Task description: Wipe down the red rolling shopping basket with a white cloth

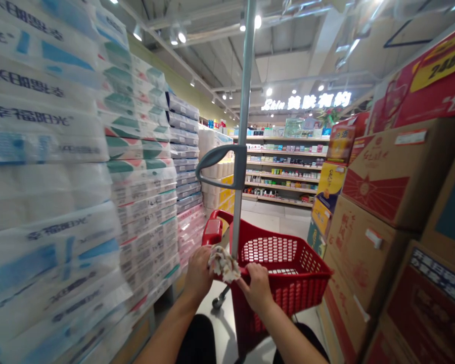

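Observation:
A red plastic shopping cart [284, 290] with a perforated basket stands in front of me. A grey metal pole [246, 86] rises upright from its near side and carries a grey loop handle [220, 164]. My left hand [197, 273] is closed on a crumpled, pale patterned cloth [223, 264], just below the red grip [212, 232]. My right hand [258, 287] has its fingers curled over the basket's near rim, its thumb reaching toward the cloth. The fingertips of my left hand are partly hidden by the cloth.
Tall stacks of wrapped paper packs [136, 187] line the left side. Cardboard cartons [382, 177] are piled close on the right. Shelves of small goods [284, 169] stand across the far end, beyond a pale tiled floor [276, 212]. A caster wheel [218, 302] shows beneath my hands.

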